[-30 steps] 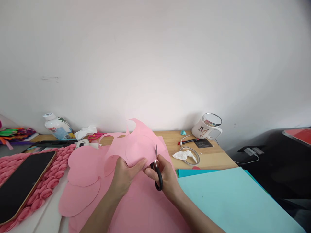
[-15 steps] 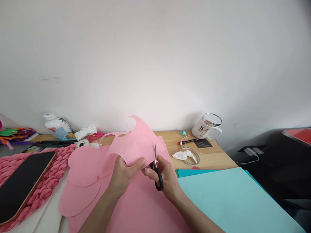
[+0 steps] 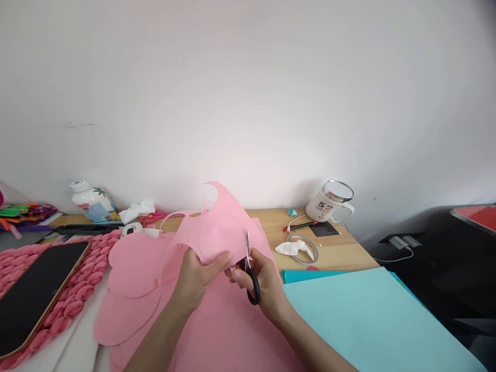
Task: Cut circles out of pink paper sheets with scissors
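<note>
My left hand (image 3: 200, 276) pinches a sheet of pink paper (image 3: 228, 230) between thumb and fingers, with curved pieces cut out of its edges. A rounded outline shows faintly on the sheet. My right hand (image 3: 263, 284) is closed on black-handled scissors (image 3: 253, 284), their blades pointing up at the sheet's right edge. Part of the handle is hidden by my fingers. Rounded pink paper cutouts (image 3: 129, 307) lie overlapping to the left of my hands. Larger pink sheets (image 3: 232, 330) lie beneath my forearms.
Light blue paper (image 3: 356, 315) lies at the right. Behind it are a white mug (image 3: 325, 204), a tissue (image 3: 292, 249), a coiled cable (image 3: 315, 251) and a pen (image 3: 302, 226). On the left are a phone (image 3: 39, 294) on a pink braided mat (image 3: 83, 293), a white bottle (image 3: 91, 201) and pink scissors (image 3: 153, 217).
The pink sheet has shifted very slightly, its upper part rising a little. Both hands stay almost in place, and the scissors keep nearly the same position at the paper's right edge.
</note>
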A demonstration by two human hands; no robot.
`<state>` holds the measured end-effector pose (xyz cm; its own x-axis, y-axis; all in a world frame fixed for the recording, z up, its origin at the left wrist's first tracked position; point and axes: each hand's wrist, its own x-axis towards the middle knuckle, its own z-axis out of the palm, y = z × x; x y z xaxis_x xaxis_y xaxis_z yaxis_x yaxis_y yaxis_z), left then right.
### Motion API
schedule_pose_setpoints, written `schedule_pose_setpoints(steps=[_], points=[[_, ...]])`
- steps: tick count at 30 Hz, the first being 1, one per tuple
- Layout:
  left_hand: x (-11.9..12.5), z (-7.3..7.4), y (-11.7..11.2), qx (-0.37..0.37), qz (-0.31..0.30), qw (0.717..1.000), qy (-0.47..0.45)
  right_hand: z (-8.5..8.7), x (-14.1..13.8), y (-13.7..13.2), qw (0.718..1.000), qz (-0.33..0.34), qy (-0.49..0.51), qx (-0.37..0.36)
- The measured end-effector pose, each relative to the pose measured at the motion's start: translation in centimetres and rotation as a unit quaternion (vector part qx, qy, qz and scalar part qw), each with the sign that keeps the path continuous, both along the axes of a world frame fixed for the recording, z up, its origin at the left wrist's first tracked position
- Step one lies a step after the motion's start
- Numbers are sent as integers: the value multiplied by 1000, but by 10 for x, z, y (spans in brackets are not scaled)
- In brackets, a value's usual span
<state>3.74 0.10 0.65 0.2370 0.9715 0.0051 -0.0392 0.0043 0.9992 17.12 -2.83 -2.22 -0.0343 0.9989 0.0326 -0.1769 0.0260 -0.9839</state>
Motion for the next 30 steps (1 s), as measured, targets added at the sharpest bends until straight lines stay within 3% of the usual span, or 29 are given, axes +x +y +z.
schedule_pose_setpoints(steps=[13,20,22,24,27,28,29,30], points=[[-5,-7,6,4,-11,999,-39,-2,0,0,1000,-10,-22,-11],[-4,-3,6,3,21,1000,-13,-6,1,0,999,-9,-2,-34],[-4,-5,7,27,66,997,32,-9,2,2,999,-17,14,-35],[-5,-9,8,88,162,977,111,-14,2,4,997,-29,49,-42],[-7,-13,10,215,341,892,205,-22,2,9,993,-46,88,-62],[-8,-13,10,249,368,872,205,-24,2,10,993,-48,89,-66],[-8,-11,10,266,361,873,190,-25,2,10,993,-48,85,-68],[-7,-7,9,271,323,893,159,-25,1,10,993,-47,79,-70]])
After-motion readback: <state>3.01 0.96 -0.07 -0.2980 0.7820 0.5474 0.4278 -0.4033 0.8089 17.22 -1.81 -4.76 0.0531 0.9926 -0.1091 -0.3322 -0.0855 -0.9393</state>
